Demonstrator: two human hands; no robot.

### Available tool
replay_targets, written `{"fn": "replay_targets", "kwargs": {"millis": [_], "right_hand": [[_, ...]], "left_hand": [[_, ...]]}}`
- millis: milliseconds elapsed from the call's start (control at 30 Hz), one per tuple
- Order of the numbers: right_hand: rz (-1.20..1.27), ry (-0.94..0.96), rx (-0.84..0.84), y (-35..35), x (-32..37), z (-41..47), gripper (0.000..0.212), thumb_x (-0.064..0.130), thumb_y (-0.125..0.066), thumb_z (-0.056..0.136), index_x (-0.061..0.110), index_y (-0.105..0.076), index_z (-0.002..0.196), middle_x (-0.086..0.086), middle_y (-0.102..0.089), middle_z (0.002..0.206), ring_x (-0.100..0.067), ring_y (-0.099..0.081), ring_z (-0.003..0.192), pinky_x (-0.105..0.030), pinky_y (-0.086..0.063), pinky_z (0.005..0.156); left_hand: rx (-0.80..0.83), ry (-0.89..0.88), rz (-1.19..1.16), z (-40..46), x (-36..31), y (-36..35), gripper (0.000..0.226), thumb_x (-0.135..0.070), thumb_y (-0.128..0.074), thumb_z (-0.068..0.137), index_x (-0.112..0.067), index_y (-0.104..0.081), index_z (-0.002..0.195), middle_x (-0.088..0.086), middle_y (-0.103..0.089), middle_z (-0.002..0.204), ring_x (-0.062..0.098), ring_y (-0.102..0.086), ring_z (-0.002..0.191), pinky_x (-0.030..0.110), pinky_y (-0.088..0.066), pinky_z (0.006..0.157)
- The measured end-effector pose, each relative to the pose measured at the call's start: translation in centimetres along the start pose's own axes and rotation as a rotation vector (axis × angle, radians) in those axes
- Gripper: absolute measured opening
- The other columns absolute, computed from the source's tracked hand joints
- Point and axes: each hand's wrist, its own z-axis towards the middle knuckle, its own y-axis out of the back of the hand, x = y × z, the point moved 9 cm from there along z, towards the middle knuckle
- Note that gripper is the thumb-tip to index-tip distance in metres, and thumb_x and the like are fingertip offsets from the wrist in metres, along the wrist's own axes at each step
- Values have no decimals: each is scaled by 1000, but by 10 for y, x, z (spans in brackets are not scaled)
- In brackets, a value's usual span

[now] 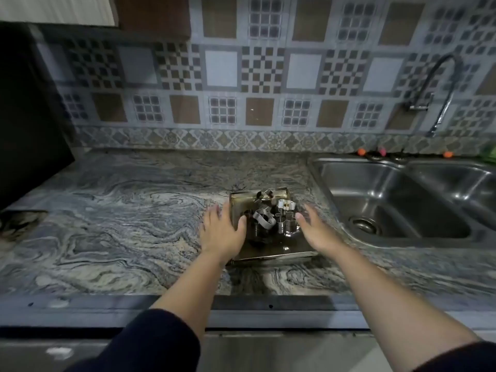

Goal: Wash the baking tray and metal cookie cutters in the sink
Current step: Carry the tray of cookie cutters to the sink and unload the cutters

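Dark sleeves at frame bottom lead to left hand (221, 232) and right hand (316, 232), fingers spread, flanking the baking tray (271, 251) at centre; stiff, probably slick metal, loose cookie cutters (271, 216) aboard, best gripped by opposite rims.

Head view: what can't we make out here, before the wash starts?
- Metal cookie cutters: piled and blurred on the dark rectangular baking tray; count and shapes unclear.
- Tray's side edges: covered by the left hand and right hand; grip unclear.
- Steel double sink: right basin cut off by the frame edge.
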Motion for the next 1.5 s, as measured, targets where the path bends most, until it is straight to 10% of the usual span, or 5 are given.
{"fn": "replay_targets", "kwargs": {"millis": [433,633,867,1500], "right_hand": [[345,-194,121,-19,-10,4,78,32,-60,93,45,-10,150,2,-8,161,-29,-15,146,-58,-18,112],[336,-228,113,-18,-3,-4,82,33,-63,90,46,-9,150,2,-8,161,-31,-14,146,-60,-17,111],[390,-216,67,-13,9,-16,79,23,-61,92,50,-12,148,2,-10,161,-30,-14,146,-62,-17,110],[542,-264,-229,108,-91,-87,58,41,-47,97,50,-19,147,3,-12,161,-29,-13,147,-57,-18,112]], "left_hand": [[198,140,-393,18,30,-63,70,-61,-40,92,-36,-14,153,-9,-15,160,25,-11,148,49,-14,119],[257,232,-756,20,38,-74,91,-74,-55,57,-52,-31,142,-14,-34,152,17,-30,141,49,-27,115],[274,220,-1055,18,36,-62,59,-38,-63,86,-52,-37,138,-10,-40,148,18,-47,130,46,-42,107],[347,-9,-983,-29,-115,-111,53,-38,-44,100,-34,-26,150,-8,-25,157,14,-24,144,43,-24,118]]}}
